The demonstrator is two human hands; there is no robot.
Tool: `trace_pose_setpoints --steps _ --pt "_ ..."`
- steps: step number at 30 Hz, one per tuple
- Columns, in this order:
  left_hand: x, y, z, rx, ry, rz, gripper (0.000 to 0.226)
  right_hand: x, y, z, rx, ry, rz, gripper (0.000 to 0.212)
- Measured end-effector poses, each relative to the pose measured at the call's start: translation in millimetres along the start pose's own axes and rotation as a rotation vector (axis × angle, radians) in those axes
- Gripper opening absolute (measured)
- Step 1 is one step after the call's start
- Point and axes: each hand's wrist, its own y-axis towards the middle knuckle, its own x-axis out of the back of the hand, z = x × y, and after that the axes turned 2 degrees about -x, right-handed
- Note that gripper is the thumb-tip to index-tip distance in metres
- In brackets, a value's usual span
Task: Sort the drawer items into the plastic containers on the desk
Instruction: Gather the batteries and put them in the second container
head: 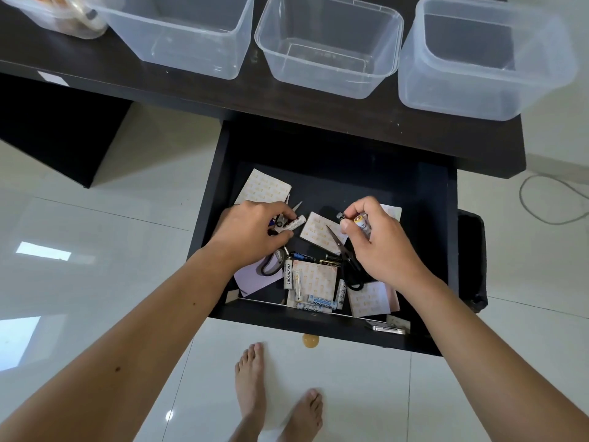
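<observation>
Both hands were inside the open drawer (439,218). Left hand (251,231) pinched a white battery (294,223) between thumb and fingers, above the scissors (274,263) near the drawer's left side. Right hand (379,240) gripped a yellow-tipped battery (361,222) at mid-drawer. More batteries (315,306) lay along the front edge. Three clear containers (331,46) stood on the surface (223,90) beyond the drawer.

I am at home, I think: my bare feet (277,393) stand on glossy white floor tiles (79,250) below my hands, a dark desk (223,90) lies beyond them, and a loose cable (541,199) trails to their right.
</observation>
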Motion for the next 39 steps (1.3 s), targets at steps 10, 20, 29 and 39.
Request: trace_pose_setpoints --steps 10,20,29,39 --pt "-1.1 2.8 -4.4 0.02 0.062 0.01 0.024 -4.4 -0.4 -1.0 -0.032 0.14 0.13 0.005" --pt "4.4 2.8 -8.9 0.114 -0.574 -0.207 0.018 -26.2 5.1 10.9 0.078 -0.144 0.283 0.013" --pt "2.7 2.2 -11.3 0.06 -0.606 -0.074 0.014 -31.9 8.1 7.7 0.17 -0.38 0.303 0.019" --pt "5.1 0.8 -9.1 -0.067 -0.596 -0.042 0.048 -20.4 0.3 4.5 0.163 -0.195 0.28 0.009"
